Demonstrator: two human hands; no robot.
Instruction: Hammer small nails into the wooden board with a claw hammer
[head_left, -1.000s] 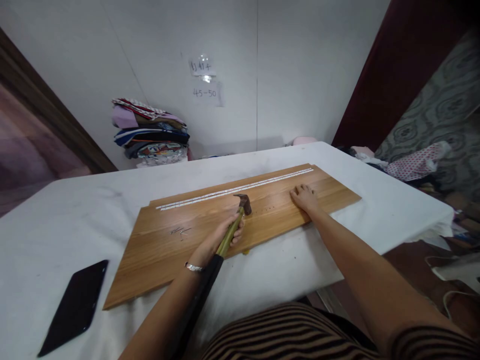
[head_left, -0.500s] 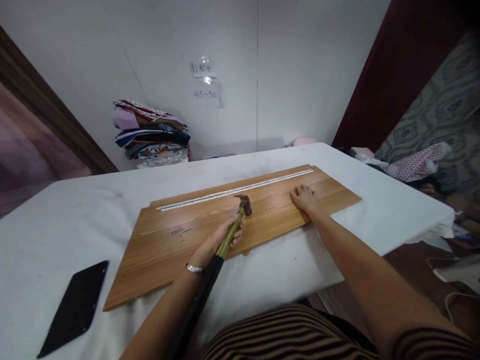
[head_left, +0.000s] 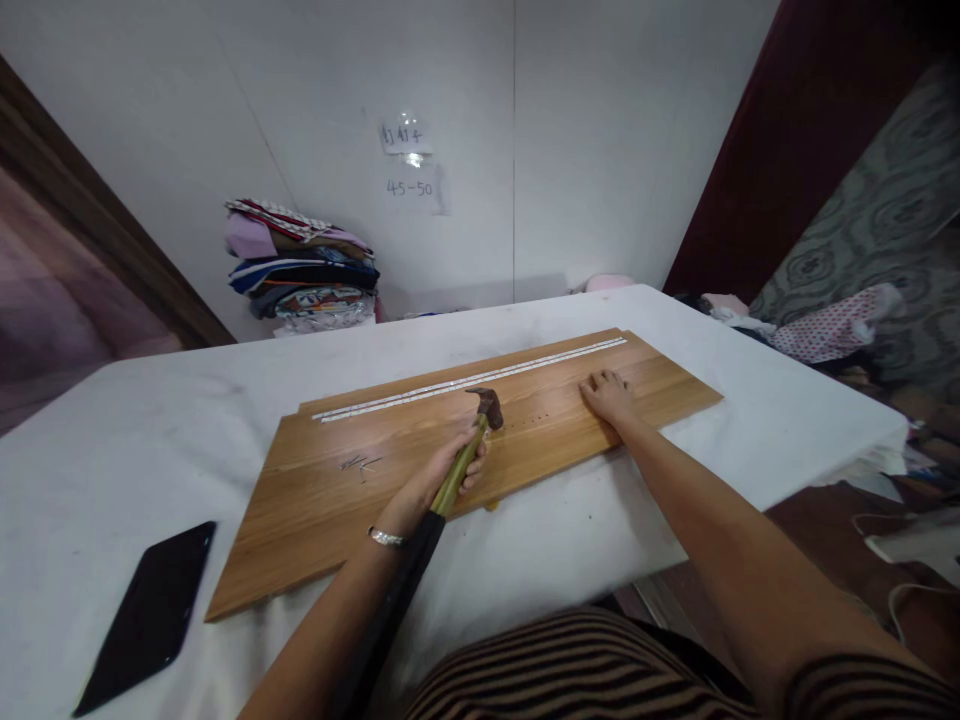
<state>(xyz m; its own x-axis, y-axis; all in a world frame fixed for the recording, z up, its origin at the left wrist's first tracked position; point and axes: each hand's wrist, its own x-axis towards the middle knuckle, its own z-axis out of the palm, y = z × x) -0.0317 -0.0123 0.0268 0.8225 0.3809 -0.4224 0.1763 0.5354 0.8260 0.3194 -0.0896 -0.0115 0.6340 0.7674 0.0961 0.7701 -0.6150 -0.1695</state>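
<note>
My left hand (head_left: 444,462) is closed around the upper handle of a claw hammer (head_left: 456,478), close under its rusty head. The hammer's head is at the surface of a brown wooden board (head_left: 315,520), and what lies beneath it is hidden. My right hand (head_left: 609,397) rests on the right part of the board, fingers bent and slightly apart, with nothing seen in it. Between the hammer and that hand runs a row of small dark nail spots (head_left: 540,418). Several loose nails (head_left: 360,464) lie on the board's left part.
Two white strips (head_left: 472,379) run along the board's far edge. A black tablet-like slab (head_left: 150,615) lies at the left on the white-covered table (head_left: 67,480). Folded clothes (head_left: 304,262) are stacked by the wall. More cloth (head_left: 832,325) lies beyond the table's right side.
My left hand and the hammer have shifted very slightly left. My right hand, the board and the loose nails stay where they were.
</note>
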